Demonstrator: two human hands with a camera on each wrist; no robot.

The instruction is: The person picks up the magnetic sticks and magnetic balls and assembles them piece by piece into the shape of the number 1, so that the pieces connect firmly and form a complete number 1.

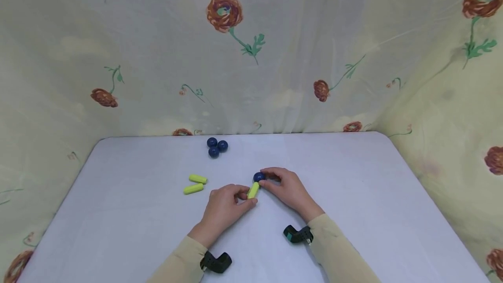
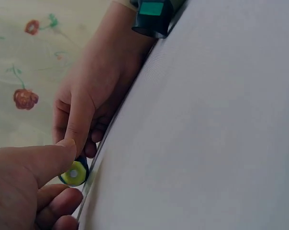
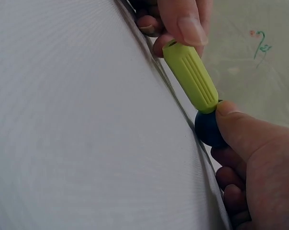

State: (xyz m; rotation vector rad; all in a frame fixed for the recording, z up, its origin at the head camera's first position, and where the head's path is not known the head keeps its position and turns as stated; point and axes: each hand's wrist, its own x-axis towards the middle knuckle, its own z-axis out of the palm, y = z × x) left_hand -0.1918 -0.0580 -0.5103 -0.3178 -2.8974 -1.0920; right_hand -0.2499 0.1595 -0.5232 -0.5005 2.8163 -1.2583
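Near the middle of the table, a ribbed yellow-green rod [image 3: 191, 76] is pinched at its near end between the thumb and fingers of my left hand [image 1: 225, 206]. Its far end meets a dark blue ball [image 1: 259, 177], which my right hand [image 1: 288, 189] grips between thumb and fingers. The right wrist view shows rod and ball touching; whether they are joined I cannot tell. From the left wrist view, the rod's end face [image 2: 73, 173] has a round hole or spot at its centre, with the ball mostly hidden behind it.
Two more yellow-green rods [image 1: 194, 188] lie left of the hands. Three dark blue balls [image 1: 213, 152] sit clustered toward the table's back edge. The white table [image 1: 129, 226] meets a hanging flowered cloth [image 1: 283, 99] at the back. Each wrist carries a black camera mount [image 1: 216, 263].
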